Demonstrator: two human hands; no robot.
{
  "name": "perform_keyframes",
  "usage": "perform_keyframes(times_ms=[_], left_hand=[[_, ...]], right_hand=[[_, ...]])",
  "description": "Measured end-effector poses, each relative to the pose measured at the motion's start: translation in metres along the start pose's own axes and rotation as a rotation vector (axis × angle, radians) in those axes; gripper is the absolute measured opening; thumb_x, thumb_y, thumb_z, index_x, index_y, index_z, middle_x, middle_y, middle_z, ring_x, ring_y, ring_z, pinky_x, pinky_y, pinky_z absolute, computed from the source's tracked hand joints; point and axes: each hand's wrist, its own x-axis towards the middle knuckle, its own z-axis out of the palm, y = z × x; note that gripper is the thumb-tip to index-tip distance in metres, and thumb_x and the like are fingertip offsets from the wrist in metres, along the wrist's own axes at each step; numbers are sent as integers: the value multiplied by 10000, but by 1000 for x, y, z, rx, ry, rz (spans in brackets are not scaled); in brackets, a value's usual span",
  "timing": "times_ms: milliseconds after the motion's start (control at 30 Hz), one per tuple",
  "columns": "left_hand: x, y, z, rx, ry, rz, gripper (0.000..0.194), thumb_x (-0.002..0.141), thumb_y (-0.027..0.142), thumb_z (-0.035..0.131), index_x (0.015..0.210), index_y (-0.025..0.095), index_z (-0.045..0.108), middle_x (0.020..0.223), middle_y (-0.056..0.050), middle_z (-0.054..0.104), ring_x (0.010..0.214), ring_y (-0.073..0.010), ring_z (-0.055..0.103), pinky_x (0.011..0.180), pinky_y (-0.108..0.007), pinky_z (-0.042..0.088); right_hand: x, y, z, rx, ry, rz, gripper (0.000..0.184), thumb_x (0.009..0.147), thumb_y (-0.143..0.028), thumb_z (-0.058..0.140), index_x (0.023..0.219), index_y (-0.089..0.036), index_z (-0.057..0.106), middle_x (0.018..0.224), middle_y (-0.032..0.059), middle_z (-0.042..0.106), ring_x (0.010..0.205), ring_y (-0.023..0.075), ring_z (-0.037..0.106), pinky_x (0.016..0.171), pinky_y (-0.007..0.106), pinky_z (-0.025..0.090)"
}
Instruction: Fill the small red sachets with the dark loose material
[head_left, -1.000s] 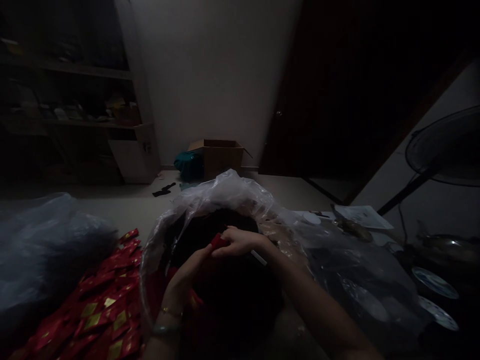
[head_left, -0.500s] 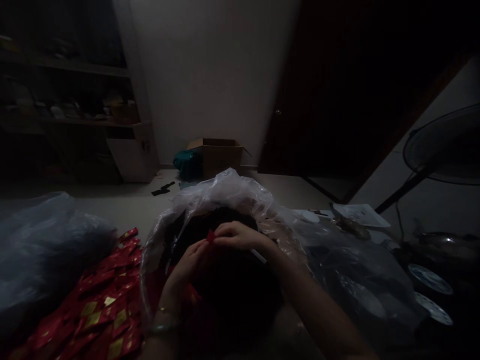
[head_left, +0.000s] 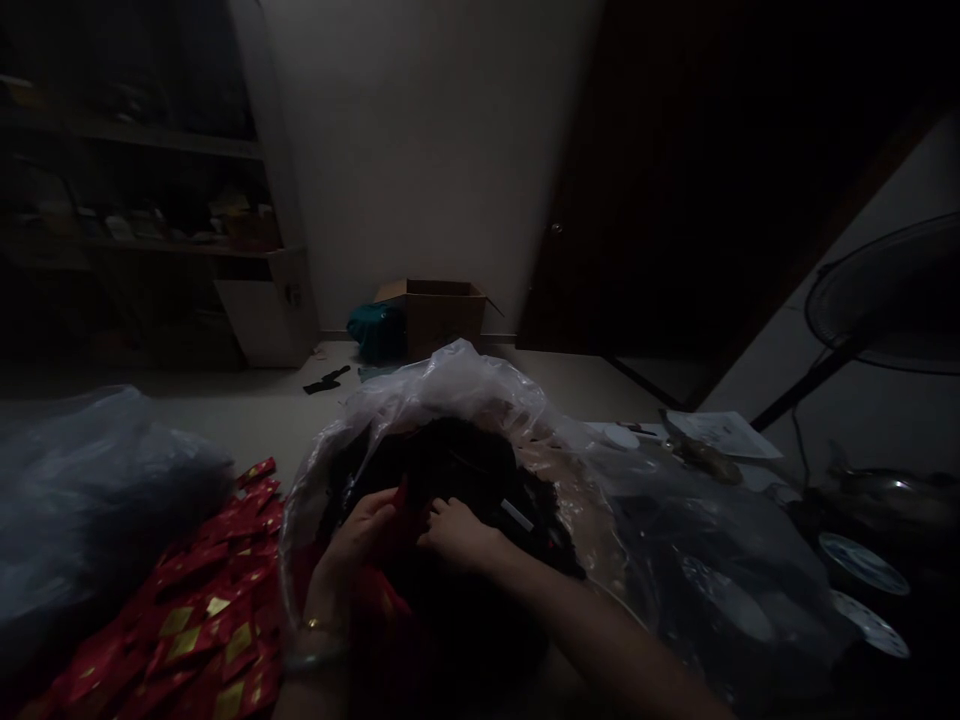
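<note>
In the dim head view, my left hand (head_left: 361, 527) is closed on a small red packet (head_left: 403, 507), which stands up past the fingertips. To its right, my right hand (head_left: 455, 532) has its fingers curled down at the dark material; whatever it grips is hidden. Both hands are over a large clear plastic bag (head_left: 480, 378), open at the top. Black, crumbly-looking contents (head_left: 461, 450) fill it, and a short pale strip (head_left: 517, 515) lies on them. More red (head_left: 379, 592) shows below my left wrist, too dark to make out.
Many red packets with gold labels (head_left: 199, 610) are heaped on the left beside a bulging plastic bag (head_left: 97, 490). An open cardboard box (head_left: 446, 312) and a teal bag (head_left: 375, 328) stand by the wall. At right are a fan (head_left: 892, 295), plates (head_left: 862, 562) and plastic sheeting (head_left: 720, 540).
My right hand has come away from the red packet and moved down toward the dark contents. My left hand keeps the packet and has shifted slightly left and down.
</note>
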Motion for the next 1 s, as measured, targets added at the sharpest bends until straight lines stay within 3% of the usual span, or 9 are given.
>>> perform_keyframes(times_ms=[133, 333, 433, 533, 700, 833, 933, 1000], left_hand=[[-5, 3, 4, -27, -79, 15, 456, 539, 452, 803, 841, 119, 728, 638, -39, 666, 617, -170, 574, 643, -275, 466], [-8, 12, 13, 7, -40, 3, 480, 541, 503, 781, 810, 109, 728, 595, -10, 619, 565, -128, 523, 545, -217, 411], [-7, 17, 18, 3, -13, 13, 403, 572, 470, 776, 746, 111, 717, 572, 1, 605, 554, -117, 512, 547, -210, 398], [-4, 19, 22, 13, 17, -31, 365, 558, 443, 791, 691, 116, 698, 564, 6, 612, 524, -104, 505, 527, -199, 387], [1, 17, 24, 22, 19, -53, 366, 538, 416, 805, 721, 116, 704, 607, -1, 635, 543, -100, 508, 521, -185, 386], [2, 18, 25, 12, 27, -50, 344, 527, 430, 801, 657, 133, 685, 555, 23, 587, 546, -100, 483, 496, -184, 369], [2, 19, 27, -11, 41, -53, 356, 535, 446, 793, 658, 133, 674, 514, 41, 549, 520, -93, 458, 485, -187, 361], [2, 19, 27, -30, 39, -47, 358, 538, 434, 796, 682, 128, 678, 522, 42, 550, 532, -92, 466, 502, -187, 368]], right_hand=[[-6, 7, -1, 25, 87, 25, 178, 805, -162, 562, 936, -228, 662, 980, 85, 609, 931, 229, 542, 695, 308, 484], [-34, 33, -12, 263, 191, 161, 200, 734, -95, 601, 905, -183, 654, 921, 55, 624, 810, 172, 574, 679, 253, 449], [-50, 47, -37, 512, 358, 248, 177, 688, -90, 641, 841, -176, 659, 868, 26, 652, 768, 154, 599, 695, 245, 456], [-65, 49, -76, 671, 551, 314, 145, 695, -129, 655, 824, -194, 666, 850, 17, 674, 778, 170, 618, 738, 282, 479], [-68, 33, -123, 752, 606, 134, 206, 682, -103, 651, 868, -189, 676, 916, 11, 674, 866, 168, 625, 811, 287, 486], [-55, 24, -123, 768, 612, -24, 314, 673, -125, 693, 978, -193, 668, 1005, 32, 659, 924, 173, 614, 818, 293, 497], [-50, 23, -114, 841, 655, 20, 473, 660, -127, 702, 1117, -215, 611, 1107, 51, 604, 904, 169, 612, 756, 296, 522], [-50, 22, -109, 910, 687, 62, 485, 681, -131, 681, 1150, -216, 588, 1108, 54, 584, 872, 157, 620, 737, 293, 528]])
